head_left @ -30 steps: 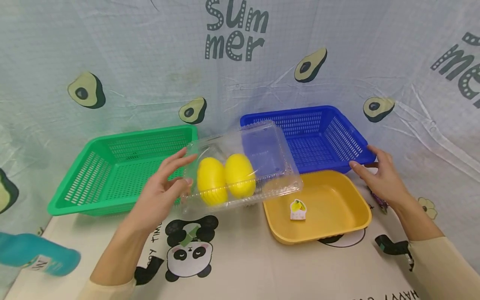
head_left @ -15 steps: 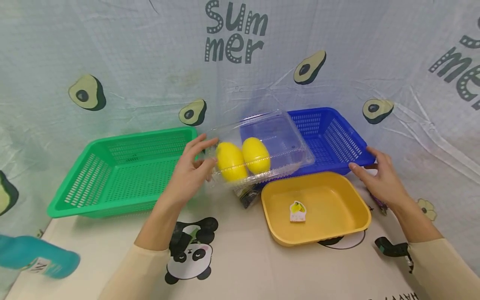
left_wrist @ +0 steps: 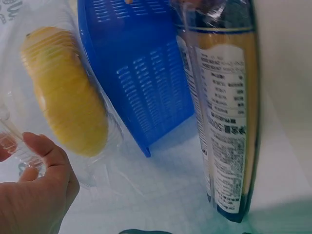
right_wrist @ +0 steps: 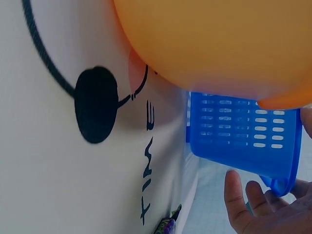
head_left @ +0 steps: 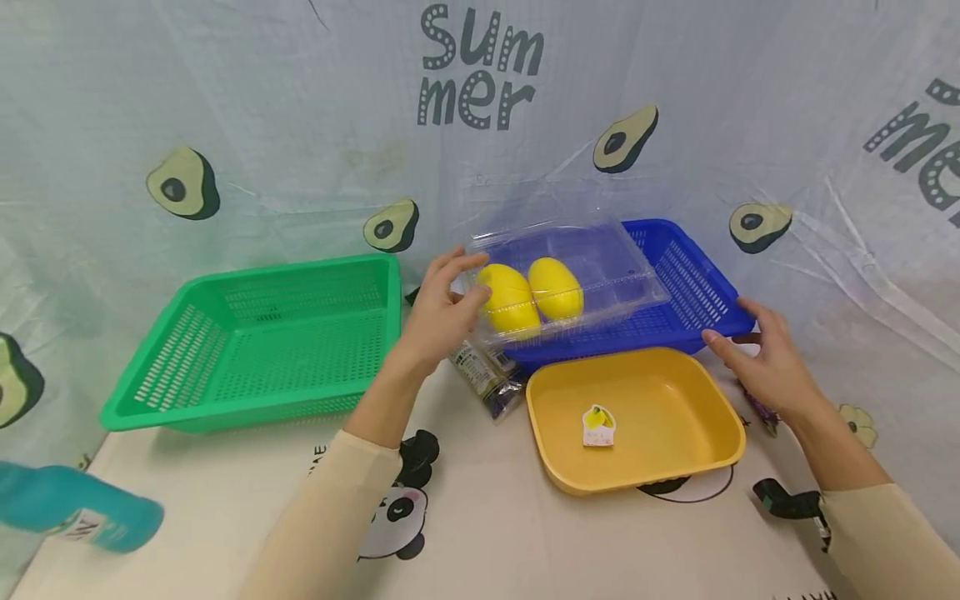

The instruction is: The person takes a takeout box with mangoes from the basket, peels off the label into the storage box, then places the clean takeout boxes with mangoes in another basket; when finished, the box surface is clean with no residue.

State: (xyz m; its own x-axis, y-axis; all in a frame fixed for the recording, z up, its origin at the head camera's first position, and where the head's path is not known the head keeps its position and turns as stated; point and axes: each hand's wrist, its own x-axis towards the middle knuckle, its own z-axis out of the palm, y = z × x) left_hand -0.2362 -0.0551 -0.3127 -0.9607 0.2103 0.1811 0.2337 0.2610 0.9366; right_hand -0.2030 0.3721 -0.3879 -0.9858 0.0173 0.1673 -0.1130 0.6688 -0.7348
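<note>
My left hand (head_left: 438, 321) pinches the left edge of a clear plastic clamshell box (head_left: 618, 287) between thumb and fingers. Inside lie two yellow oval fruits (head_left: 557, 287), gathered toward its left end; the left wrist view shows yellow fruit (left_wrist: 68, 97) through the plastic. Tilted, the box overlaps the left part of the blue basket (head_left: 693, 296) in the head view. At that basket's right front corner, my right hand (head_left: 772, 367) holds the rim, thumb in front and fingers behind. The right wrist view has its fingers (right_wrist: 235, 192) beneath the basket's rim.
A green basket (head_left: 285, 358) stands at the left. In front of the blue basket sits a yellow tray (head_left: 667, 425) with a lemon-picture tag (head_left: 598, 427). A printed packet (head_left: 483, 371) lies between the baskets. A teal bottle (head_left: 112, 510) lies at the far left.
My left hand has carried the clear box with the fruits right and back, over the blue basket, uncovering the printed packet. The right hand has stayed at the basket's corner.
</note>
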